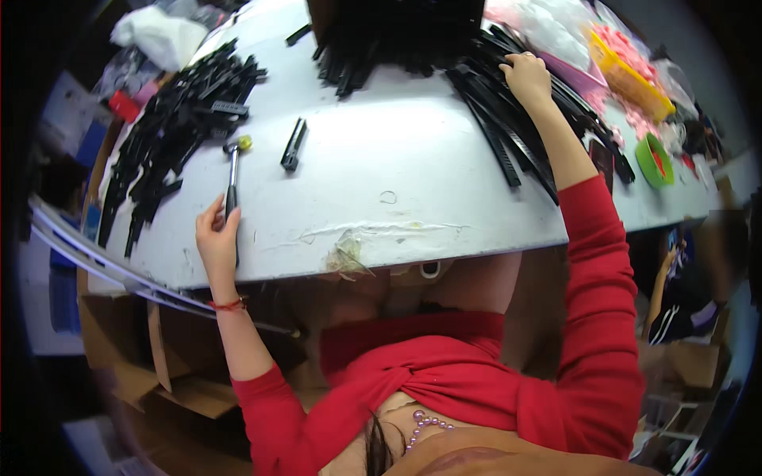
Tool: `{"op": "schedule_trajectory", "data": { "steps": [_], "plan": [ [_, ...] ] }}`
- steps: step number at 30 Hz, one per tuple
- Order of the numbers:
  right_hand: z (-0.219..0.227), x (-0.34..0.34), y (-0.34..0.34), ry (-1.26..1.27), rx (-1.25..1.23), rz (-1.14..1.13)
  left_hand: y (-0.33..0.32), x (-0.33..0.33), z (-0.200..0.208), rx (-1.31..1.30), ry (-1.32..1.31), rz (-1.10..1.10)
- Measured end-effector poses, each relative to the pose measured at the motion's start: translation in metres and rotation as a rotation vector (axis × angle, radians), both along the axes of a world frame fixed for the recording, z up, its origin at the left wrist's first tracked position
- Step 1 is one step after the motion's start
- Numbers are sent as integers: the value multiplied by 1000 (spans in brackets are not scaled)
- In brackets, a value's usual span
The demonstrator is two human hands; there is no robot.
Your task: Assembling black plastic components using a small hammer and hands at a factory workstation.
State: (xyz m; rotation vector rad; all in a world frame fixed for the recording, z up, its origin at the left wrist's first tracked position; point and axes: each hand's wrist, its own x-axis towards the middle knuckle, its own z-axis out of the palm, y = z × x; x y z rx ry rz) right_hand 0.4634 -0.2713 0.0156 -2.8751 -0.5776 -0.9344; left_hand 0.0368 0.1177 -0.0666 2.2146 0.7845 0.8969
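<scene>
My left hand (216, 238) rests at the left front of the table, fingers loosely bent and apart. Its thumb lies against the dark handle of a hammer (233, 178) with a yellow-tipped head, which is lying on the tabletop. Beyond the hammer is a single short black plastic piece (294, 145). At the far right, my right hand (529, 79) reaches onto a pile of long black plastic strips (494, 127). Its fingers curl down at a strip there, though the fingertips are partly hidden.
A heap of black assembled pieces (171, 139) covers the table's left. A dark box (397, 28) stands at the back over more strips. Right: a yellow basket (631, 75) with pink pieces, a pink tray (575, 78), and a green bowl (653, 161). Cardboard boxes (186, 349) sit below left.
</scene>
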Motion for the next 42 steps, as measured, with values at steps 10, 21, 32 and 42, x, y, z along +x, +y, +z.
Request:
{"op": "schedule_trajectory", "data": {
  "steps": [10, 21, 32, 42],
  "plan": [
    [-42, -67, 203, -17, -74, 748, 1, -7, -6, -142, -241, 109],
    [-32, -89, 222, -91, -539, 1054, -2, -10, -1, -243, -237, 127],
    [-26, -216, 53, 181, 154, 1182, -20, -6, 8, 83, -114, 141],
    [-44, -199, -2, 678, 436, 562, -43, 103, 42, 542, 127, -183]
  ]
}}
